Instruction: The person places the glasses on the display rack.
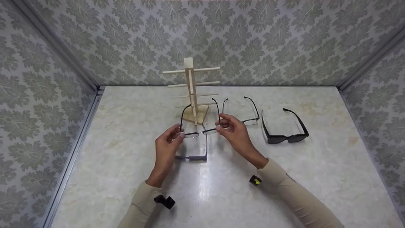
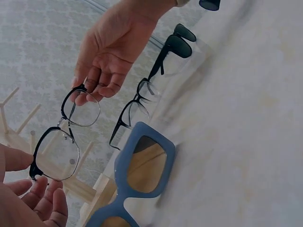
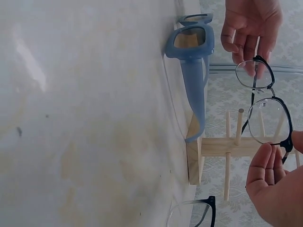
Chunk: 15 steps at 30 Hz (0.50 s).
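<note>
My left hand point(image 1: 167, 142) and right hand point(image 1: 234, 133) hold a pair of eyeglasses point(image 1: 208, 130) between them, each pinching one outer corner of the frame. Black brow bars top thin metal lower rims around clear lenses, as the left wrist view shows on these eyeglasses point(image 2: 37, 150). Both temples are unfolded and point away from me, toward a wooden display rack point(image 1: 189, 79). Below the held pair, blue-framed sunglasses point(image 1: 197, 157) with brown lenses stand on the table, temples spread. In the right wrist view, one blue temple point(image 3: 191, 90) reaches to the rack's base.
Pale dowels stick out both sides of the rack's post. Black-framed clear glasses point(image 1: 258, 118) lie just beyond my right hand, and black sunglasses point(image 1: 287, 138) sit farther right, temples unfolded. Patterned walls point(image 1: 237, 41) enclose the marbled table point(image 1: 126, 126) at the back and sides.
</note>
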Motion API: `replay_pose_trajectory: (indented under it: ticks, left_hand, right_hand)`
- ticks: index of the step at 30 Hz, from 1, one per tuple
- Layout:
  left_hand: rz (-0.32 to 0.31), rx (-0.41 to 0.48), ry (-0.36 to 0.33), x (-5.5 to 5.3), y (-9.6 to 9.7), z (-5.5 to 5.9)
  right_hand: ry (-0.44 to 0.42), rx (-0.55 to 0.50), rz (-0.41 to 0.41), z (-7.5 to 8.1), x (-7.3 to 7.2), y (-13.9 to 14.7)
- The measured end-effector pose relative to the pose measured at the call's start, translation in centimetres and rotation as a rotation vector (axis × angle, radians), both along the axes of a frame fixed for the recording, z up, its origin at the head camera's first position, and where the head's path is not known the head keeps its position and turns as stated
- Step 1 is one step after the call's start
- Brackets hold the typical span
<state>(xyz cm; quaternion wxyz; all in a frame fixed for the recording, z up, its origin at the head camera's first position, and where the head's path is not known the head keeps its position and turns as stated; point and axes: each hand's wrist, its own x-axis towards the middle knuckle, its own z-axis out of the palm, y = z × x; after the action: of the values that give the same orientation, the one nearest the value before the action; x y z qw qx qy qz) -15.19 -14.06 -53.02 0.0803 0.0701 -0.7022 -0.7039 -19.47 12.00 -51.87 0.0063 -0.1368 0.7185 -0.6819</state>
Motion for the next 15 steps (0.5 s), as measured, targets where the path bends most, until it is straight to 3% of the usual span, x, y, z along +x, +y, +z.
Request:
replay_pose_trajectory:
  ticks: [15]
  left_hand:
    - [-0.048,0.108,-0.098,-1.6,-0.5,1.4]
  right_hand:
    - [-0.025,-0.026,0.001,0.3,-1.1,0.0]
